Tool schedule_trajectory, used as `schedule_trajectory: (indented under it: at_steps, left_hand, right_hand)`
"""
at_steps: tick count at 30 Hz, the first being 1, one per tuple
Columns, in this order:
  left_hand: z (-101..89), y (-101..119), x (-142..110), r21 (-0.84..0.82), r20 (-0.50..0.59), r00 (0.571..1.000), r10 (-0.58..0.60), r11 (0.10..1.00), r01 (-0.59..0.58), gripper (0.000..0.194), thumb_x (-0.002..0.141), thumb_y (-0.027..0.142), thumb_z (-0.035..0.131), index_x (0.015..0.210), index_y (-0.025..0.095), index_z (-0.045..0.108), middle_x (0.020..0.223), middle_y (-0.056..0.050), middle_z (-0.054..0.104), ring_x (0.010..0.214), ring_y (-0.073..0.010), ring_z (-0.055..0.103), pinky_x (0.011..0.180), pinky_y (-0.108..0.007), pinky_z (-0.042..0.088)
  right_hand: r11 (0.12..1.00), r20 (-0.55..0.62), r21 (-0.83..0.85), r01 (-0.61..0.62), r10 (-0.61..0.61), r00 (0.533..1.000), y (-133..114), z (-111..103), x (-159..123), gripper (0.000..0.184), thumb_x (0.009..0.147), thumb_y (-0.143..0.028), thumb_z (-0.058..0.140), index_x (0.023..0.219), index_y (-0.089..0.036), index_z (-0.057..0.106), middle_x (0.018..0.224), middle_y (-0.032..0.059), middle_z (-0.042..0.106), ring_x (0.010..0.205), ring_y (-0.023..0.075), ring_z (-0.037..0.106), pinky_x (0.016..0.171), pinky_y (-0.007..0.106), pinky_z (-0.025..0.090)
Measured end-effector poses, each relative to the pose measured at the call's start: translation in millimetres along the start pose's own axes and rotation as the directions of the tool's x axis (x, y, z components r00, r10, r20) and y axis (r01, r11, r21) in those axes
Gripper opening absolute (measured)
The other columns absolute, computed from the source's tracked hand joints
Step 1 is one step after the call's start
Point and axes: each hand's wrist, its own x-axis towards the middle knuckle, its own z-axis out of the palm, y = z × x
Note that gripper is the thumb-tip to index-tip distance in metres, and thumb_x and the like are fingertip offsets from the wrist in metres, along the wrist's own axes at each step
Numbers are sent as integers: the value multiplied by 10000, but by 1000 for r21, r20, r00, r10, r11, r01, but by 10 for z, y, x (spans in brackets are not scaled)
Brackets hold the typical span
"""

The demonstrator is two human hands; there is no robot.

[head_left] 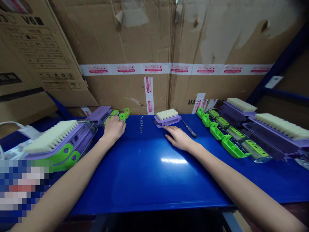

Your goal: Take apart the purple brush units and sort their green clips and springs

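Observation:
My left hand reaches to the far left of the blue table and rests on a purple brush part with green handles, fingers curled over it. My right hand lies on the table, fingers stretched toward a small purple brush with white bristles, touching its near edge. A small metal spring lies between the hands. A screwdriver lies just right of the small brush.
A finished purple-and-green brush sits at the left. A row of green-handled parts and stacked purple brushes fills the right side. Large cardboard boxes wall off the back.

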Motion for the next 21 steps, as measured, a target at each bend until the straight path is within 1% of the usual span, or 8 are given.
schedule_trajectory:
  at_steps: [4,7,10,13,14,16,19,21]
  left_hand:
    - [-98,77,-21,36,-87,996,-7,999,10,455,935,358,290,997,89,652,1006,-224,596,994,-355,535,755,-418,417]
    - [-138,209,-51,-26,-132,991,12,1000,-16,489,954,404,264,1008,109,650,963,-185,617,971,-319,554,779,-398,420]
    - [-127,381,-91,-156,-155,982,108,979,-132,466,949,449,318,1133,148,622,1011,-143,632,962,-274,570,825,-379,427]
    - [-90,506,-114,-263,-138,968,209,935,-239,441,931,450,396,1222,176,583,1105,-128,627,1000,-267,570,856,-392,432]
    - [-78,523,-115,-283,-124,967,225,926,-251,428,926,445,413,1205,173,592,1112,-127,628,1007,-271,571,854,-399,434]
    - [-59,520,-108,-309,-89,969,230,919,-246,355,922,396,434,1102,162,631,1058,-118,651,978,-268,589,835,-396,440]
    - [-45,444,-83,-354,-44,981,189,915,-193,220,900,270,454,947,167,642,933,-88,682,872,-233,622,785,-352,452]
    - [-50,369,-58,-390,-61,988,140,908,-152,187,882,237,462,915,178,637,912,-76,691,844,-220,631,760,-325,460]
  right_hand:
    - [1000,2,-1,0,0,1000,-5,-3,4,437,926,-244,422,1333,-93,477,1285,163,571,1182,279,524,999,435,421]
    - [1000,-2,3,9,-9,1000,2,0,5,434,928,-248,421,1337,-112,475,1294,163,566,1181,273,525,997,446,422]
    - [1000,-1,2,6,-6,1000,6,2,3,434,929,-250,418,1337,-115,472,1298,165,563,1187,272,521,994,450,423]
    - [1000,3,-1,-5,5,1000,2,-2,1,435,927,-248,420,1334,-105,474,1301,159,562,1194,273,516,1000,438,419]
    - [1000,4,-1,-7,7,1000,1,-3,0,436,927,-247,421,1333,-100,475,1299,159,563,1193,273,516,1002,435,418]
    - [1000,2,-2,-6,6,1000,0,-1,0,437,926,-246,423,1333,-97,476,1299,162,563,1190,272,518,1002,436,417]
    - [1000,-2,-5,4,-4,1000,7,8,2,436,927,-248,422,1339,-113,471,1302,159,560,1185,266,522,999,437,418]
    - [1000,-5,-8,7,-7,1000,12,13,3,436,928,-247,420,1341,-118,470,1298,157,562,1182,262,523,999,434,418]
